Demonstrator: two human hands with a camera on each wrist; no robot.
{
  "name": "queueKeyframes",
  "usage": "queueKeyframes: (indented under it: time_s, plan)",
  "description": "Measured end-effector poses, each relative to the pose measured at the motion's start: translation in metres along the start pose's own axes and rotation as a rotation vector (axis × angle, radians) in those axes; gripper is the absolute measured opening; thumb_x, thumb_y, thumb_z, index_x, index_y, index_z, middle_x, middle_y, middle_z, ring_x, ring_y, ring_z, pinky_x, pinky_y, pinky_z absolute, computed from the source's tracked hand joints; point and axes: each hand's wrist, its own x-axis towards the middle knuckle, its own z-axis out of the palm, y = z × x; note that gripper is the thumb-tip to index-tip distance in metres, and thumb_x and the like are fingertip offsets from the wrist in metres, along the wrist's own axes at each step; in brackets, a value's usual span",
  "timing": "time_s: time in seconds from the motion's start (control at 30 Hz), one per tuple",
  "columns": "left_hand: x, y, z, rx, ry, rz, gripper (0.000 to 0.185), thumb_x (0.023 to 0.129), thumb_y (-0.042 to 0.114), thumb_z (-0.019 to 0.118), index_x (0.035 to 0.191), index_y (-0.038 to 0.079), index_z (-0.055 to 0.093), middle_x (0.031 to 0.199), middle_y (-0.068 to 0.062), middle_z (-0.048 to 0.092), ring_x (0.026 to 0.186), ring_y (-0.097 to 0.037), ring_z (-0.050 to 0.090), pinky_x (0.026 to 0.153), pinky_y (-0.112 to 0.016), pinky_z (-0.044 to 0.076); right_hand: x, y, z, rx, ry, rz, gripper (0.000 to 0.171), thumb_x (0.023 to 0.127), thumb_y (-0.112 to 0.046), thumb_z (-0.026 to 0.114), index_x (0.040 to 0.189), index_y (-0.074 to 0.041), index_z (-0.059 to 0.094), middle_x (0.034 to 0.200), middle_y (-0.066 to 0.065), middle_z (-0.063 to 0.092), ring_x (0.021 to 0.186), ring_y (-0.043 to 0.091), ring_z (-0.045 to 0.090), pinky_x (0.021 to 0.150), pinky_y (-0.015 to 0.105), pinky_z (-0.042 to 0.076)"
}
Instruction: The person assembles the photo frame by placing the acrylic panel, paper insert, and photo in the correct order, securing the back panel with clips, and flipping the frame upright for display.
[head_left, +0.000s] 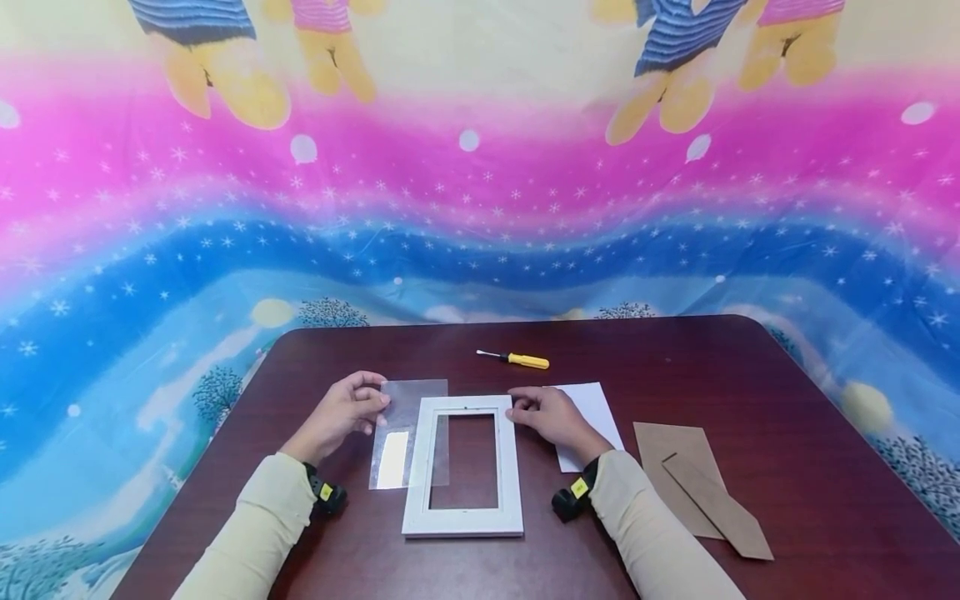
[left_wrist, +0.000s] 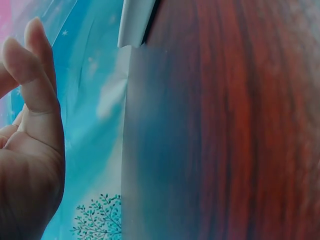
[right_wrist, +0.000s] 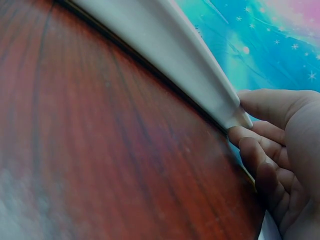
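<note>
Sleeves nearest. Dark wood table [head_left: 787, 400]; L hand [head_left: 341, 414] pinches clear sheet [head_left: 411, 433], R hand [head_left: 546, 412] grips frame [head_left: 463, 462] corner. Cartoon cloth [head_left: 480, 208] behind.

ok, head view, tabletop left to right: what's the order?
left hand → clear sheet → white frame → right hand → white paper → brown backing boards. Screwdriver lies farther back, above the frame.

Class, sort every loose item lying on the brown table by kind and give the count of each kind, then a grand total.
White picture frame: 1
Clear sheet: 1
White paper: 1
Brown backing boards: 2
Yellow-handled screwdriver: 1
Total: 6
</note>
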Motion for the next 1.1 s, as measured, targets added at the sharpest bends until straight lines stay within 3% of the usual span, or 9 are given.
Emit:
queueKeyframes:
  time_s: [0.43, 0.67, 1.1]
  plan:
    - [0.005, -0.003, 0.012, -0.026, -0.048, 0.0, 0.044, 0.093, 0.008, 0.066, 0.125, -0.008, 0.041, 0.086, -0.01, 0.066, 0.063, -0.016, 0.063, 0.052, -0.026, 0.05, 0.0, -0.001, 0.0, 0.002, -0.001, 0.006, 0.041, 0.087, -0.035, 0.075, 0.123, -0.018, 0.068, 0.082, -0.008, 0.064, 0.062, 0.017, 0.053, 0.058, 0.033, 0.044]
    - [0.007, -0.004, 0.018, -0.037, -0.068, -0.013, 0.04, 0.095, 0.003, 0.062, 0.125, -0.008, 0.04, 0.091, -0.024, 0.063, 0.063, -0.019, 0.065, 0.051, -0.027, 0.051, 0.0, 0.0, 0.001, -0.005, -0.003, 0.014, 0.041, 0.087, -0.036, 0.074, 0.123, -0.018, 0.068, 0.082, -0.009, 0.065, 0.062, 0.016, 0.053, 0.058, 0.033, 0.044]
    - [0.007, 0.001, 0.03, -0.007, -0.095, -0.033, 0.049, 0.093, 0.007, 0.067, 0.128, -0.01, 0.038, 0.092, -0.028, 0.062, 0.065, -0.022, 0.066, 0.051, -0.028, 0.051, -0.001, -0.001, -0.002, 0.034, -0.019, -0.002, 0.043, 0.086, -0.037, 0.075, 0.124, -0.017, 0.067, 0.08, -0.007, 0.064, 0.058, 0.015, 0.049, 0.056, 0.031, 0.041]
